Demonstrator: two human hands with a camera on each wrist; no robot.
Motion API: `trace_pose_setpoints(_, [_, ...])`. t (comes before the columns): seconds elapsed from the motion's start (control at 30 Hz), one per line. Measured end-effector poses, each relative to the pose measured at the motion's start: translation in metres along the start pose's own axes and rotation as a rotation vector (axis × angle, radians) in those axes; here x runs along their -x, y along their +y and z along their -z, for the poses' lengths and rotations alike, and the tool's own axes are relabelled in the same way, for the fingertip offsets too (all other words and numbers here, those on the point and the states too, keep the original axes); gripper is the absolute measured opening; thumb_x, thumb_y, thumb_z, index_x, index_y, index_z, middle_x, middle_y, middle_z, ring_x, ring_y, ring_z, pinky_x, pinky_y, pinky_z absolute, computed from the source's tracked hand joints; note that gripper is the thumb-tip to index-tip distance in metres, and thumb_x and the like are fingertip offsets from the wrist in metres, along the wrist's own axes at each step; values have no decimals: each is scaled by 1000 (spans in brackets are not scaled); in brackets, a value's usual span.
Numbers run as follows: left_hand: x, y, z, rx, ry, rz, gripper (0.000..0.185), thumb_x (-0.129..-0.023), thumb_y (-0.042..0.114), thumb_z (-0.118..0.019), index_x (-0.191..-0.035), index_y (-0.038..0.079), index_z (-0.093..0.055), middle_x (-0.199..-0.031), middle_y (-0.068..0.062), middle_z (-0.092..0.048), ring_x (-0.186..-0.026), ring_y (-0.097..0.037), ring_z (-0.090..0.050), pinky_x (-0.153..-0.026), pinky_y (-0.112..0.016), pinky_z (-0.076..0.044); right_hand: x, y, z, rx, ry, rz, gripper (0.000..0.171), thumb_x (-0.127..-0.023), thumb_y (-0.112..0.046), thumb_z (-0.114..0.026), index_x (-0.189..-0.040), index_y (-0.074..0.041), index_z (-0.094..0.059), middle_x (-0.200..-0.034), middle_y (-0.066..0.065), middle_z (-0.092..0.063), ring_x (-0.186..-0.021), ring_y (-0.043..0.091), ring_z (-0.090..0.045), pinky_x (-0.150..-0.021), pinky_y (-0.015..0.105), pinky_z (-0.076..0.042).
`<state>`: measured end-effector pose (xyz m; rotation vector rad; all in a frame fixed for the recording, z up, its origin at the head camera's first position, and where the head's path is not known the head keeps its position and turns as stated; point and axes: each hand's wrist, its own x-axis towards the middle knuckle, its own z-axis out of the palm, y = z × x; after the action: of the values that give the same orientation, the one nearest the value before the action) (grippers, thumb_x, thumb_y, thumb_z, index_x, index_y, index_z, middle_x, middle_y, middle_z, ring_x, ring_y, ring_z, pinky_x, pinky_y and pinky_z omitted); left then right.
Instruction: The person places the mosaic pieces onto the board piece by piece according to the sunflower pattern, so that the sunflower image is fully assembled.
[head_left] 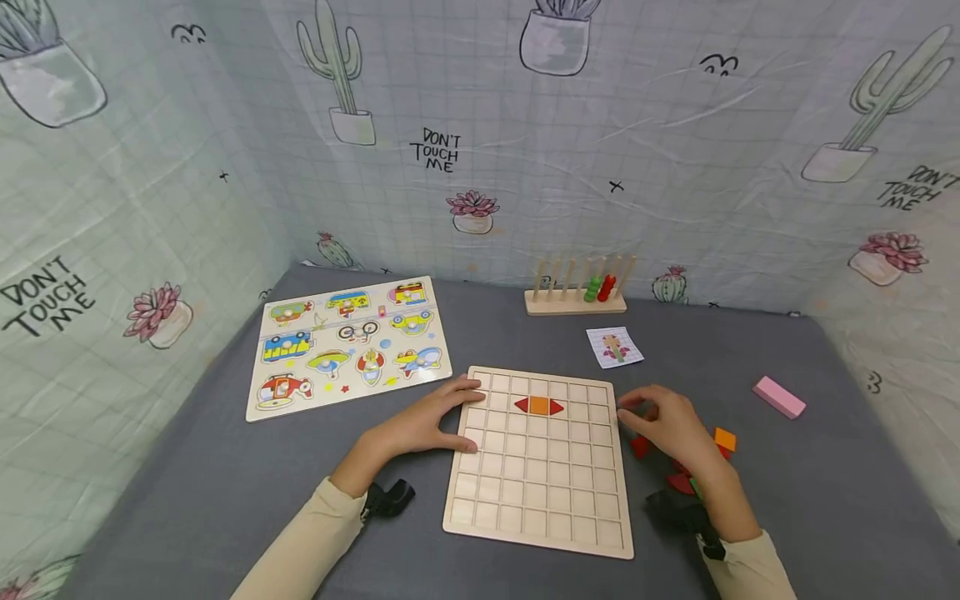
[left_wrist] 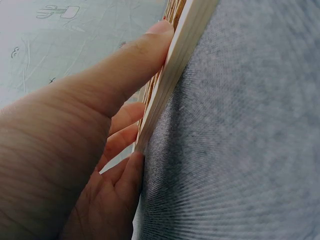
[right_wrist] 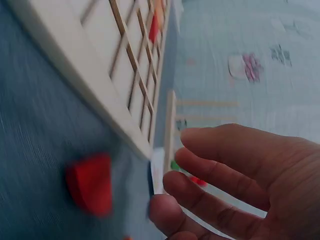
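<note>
A wooden grid board (head_left: 536, 467) lies on the grey table, with raised strips dividing it into squares. Near its top, an orange square tile (head_left: 539, 406) sits between two red triangle tiles (head_left: 522, 405). My left hand (head_left: 427, 421) rests against the board's left edge, thumb and fingers spread apart along it; the left wrist view shows the thumb (left_wrist: 135, 60) touching the rim. Just off the right edge hovers my right hand (head_left: 663, 421), fingers loosely bent and nothing between them. Below it, a red piece (right_wrist: 90, 185) lies on the table, partly blurred in the right wrist view.
Loose red, green and orange pieces (head_left: 724, 439) lie partly under my right forearm. A pink block (head_left: 780, 397) is farther right. Behind the board are a small picture card (head_left: 614, 347) and a peg stand (head_left: 576, 302) with green and red beads. A vehicle puzzle (head_left: 348, 346) lies back left.
</note>
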<state>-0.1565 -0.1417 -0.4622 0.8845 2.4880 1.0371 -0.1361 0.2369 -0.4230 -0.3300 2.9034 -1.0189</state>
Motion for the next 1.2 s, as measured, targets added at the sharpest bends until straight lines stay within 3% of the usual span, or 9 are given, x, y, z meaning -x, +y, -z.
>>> trace_pose_setpoints(0.17, [-1,1,1,-5,-12,15,76,-81,37,-80,-144,11,-48,-156,-5,-31,-149,-27,-16,-116,-48,-25,5,12,17,-3,-15,-21,18,-90,-13,-71,-102,0,-71,-96,14,-67,-75,20,-61,-63,34,-49])
trace_pose_setpoints(0.47, [0,1,0,-7,-5,4,76,-81,36,-80,-144,10,-48,-156,-6,-31,-148,-29,-18,-115,-50,-26,11,32,39,9,-50,-75,24,-89,-15,-72,-102,5,-70,-93,16,-70,-81,30,-68,-63,33,-52])
trace_pose_setpoints(0.7, [-1,2,1,-6,-10,13,76,-81,37,-80,-145,11,-47,-157,-5,-30,-149,-27,-16,-116,-49,-25,19,50,55,24,-87,-130,27,-88,-14,-72,-104,7,-67,-93,15,-68,-74,21,-63,-57,30,-48])
trace_pose_setpoints(1.0, [-3,0,-1,-7,-4,2,75,-81,35,-80,-144,10,-48,-156,-6,-32,-149,-27,-16,-116,-49,-25,22,63,58,49,-138,-116,17,-85,-12,-74,-93,2,-69,-86,8,-66,-74,20,-62,-58,29,-47])
trace_pose_setpoints(1.2, [-2,-1,0,-10,1,-5,75,-81,36,-80,-143,9,-48,-156,-7,-32,-149,-28,-17,-116,-49,-25,19,63,56,47,-147,-123,18,-88,-12,-70,-96,4,-69,-87,9,-67,-72,18,-59,-57,28,-46])
